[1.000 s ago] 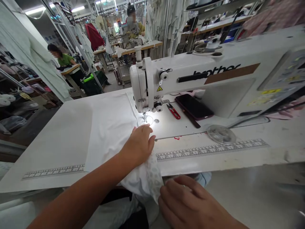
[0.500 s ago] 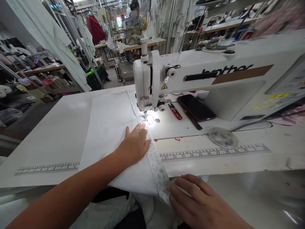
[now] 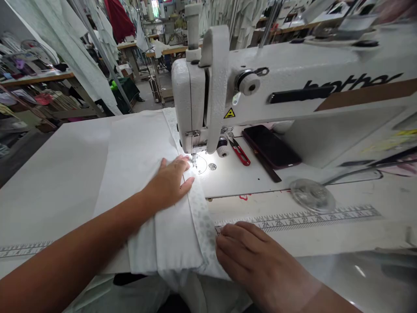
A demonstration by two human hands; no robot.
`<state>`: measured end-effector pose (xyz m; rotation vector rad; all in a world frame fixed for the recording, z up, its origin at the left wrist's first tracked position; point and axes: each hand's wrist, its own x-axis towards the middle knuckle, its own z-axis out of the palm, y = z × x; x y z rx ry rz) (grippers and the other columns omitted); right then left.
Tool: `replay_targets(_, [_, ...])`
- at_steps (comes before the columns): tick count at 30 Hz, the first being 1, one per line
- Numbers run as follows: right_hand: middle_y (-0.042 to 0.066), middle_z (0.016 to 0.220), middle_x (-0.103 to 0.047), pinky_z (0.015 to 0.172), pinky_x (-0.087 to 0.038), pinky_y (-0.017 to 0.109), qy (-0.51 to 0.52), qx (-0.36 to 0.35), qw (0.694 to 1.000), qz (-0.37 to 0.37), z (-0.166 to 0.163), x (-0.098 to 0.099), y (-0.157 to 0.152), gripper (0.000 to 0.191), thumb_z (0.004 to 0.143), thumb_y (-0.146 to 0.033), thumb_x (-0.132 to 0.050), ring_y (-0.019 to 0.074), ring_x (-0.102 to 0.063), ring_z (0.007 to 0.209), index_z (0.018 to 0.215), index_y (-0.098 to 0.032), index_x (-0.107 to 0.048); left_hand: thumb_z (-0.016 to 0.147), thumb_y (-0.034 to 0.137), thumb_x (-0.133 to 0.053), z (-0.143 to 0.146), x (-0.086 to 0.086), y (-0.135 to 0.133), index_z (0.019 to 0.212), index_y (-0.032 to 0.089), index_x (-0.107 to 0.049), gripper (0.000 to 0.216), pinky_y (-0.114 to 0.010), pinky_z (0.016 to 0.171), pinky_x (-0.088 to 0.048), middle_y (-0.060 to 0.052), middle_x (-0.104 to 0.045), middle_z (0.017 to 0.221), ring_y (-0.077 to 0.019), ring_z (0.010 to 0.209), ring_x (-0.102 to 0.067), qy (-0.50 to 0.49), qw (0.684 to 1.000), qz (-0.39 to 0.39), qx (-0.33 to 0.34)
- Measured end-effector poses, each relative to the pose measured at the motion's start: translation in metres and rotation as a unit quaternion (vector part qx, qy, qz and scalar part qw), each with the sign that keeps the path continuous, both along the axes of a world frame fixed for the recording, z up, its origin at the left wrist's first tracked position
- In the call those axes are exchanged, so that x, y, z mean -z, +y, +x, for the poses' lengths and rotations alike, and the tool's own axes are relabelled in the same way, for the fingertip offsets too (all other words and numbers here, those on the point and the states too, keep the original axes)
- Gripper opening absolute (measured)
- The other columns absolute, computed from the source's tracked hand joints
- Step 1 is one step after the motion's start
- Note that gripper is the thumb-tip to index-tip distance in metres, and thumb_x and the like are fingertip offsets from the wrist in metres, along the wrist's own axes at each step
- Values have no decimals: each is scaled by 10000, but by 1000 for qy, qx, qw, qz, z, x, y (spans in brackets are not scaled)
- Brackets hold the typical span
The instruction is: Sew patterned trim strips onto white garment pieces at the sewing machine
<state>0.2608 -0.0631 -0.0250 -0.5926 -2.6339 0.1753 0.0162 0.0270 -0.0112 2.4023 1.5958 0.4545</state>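
Note:
White fabric point(image 3: 137, 148) with a pale patterned border strip point(image 3: 199, 217) lies under the needle and presser foot point(image 3: 194, 161) of a white sewing machine point(image 3: 208, 91). My left hand point(image 3: 169, 180) rests on the fabric just left of the foot, its fingers stretched out and the thumb apart. Nearer to me, my right hand point(image 3: 254, 256) has its fingers curled at the right edge of the border strip, closed on it; the fingertips are partly hidden. Between my hands the fabric shows folds, and its near part hangs over the table's front edge.
Right of the needle lie red thread snips point(image 3: 239, 152), a dark flat stick point(image 3: 267, 167) and a phone point(image 3: 273, 145). A clear round disc point(image 3: 312, 195) sits beside a printed ruler point(image 3: 293, 221). Hanging fabric point(image 3: 74, 56) is at the back left.
My right hand has risen from below the table edge onto the tabletop, bringing the strip's edge along. The near fabric has shifted and creased. The view has moved closer to the machine.

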Motion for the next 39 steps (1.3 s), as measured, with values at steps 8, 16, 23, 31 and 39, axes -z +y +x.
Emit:
replay_targets(8, [74,1116,-684,1017,-358,426,-17,12,999,39,-11,-1,3,214,911,-206,-496,246,-526,1100,1039,-154,-660,921,246,-468,-6,-3,12,1015,168,-512,131,-548,1116,-274,-109,-609,1166,-254,1164,-536,18,997,76,0])
replay_targets(16, [74,1097,-697,976,-384,388,-1,58,994,90,-10,-2,-8,296,938,-202,-409,225,-536,1080,1095,-129,-650,871,110,-494,33,-9,-103,870,147,-595,108,-451,980,-464,-65,-618,886,-192,868,-573,-78,983,85,143])
replay_targets(23, [84,1188,-647,1000,-358,450,-38,63,996,59,-1,13,-14,407,897,-251,-505,254,-507,1135,1290,-149,-532,887,84,-476,22,2,-110,931,113,-629,161,-433,1035,-459,-81,-646,930,-199,928,-589,-53,966,116,224])
replay_targets(31, [50,995,-637,1003,-314,417,-41,76,996,16,-13,0,16,367,897,-198,-532,238,-508,1013,1261,-160,-555,884,38,-483,13,-3,-82,871,119,-628,166,-410,1046,-463,-73,-660,901,-174,925,-609,-44,963,123,235])
replay_targets(39, [41,877,-591,849,-359,380,-64,70,995,15,-26,-14,57,302,882,-140,-548,214,-482,874,1182,-149,-584,886,67,-511,-2,0,-39,897,143,-606,122,-404,1045,-467,-62,-677,963,-155,930,-621,-59,957,138,247])
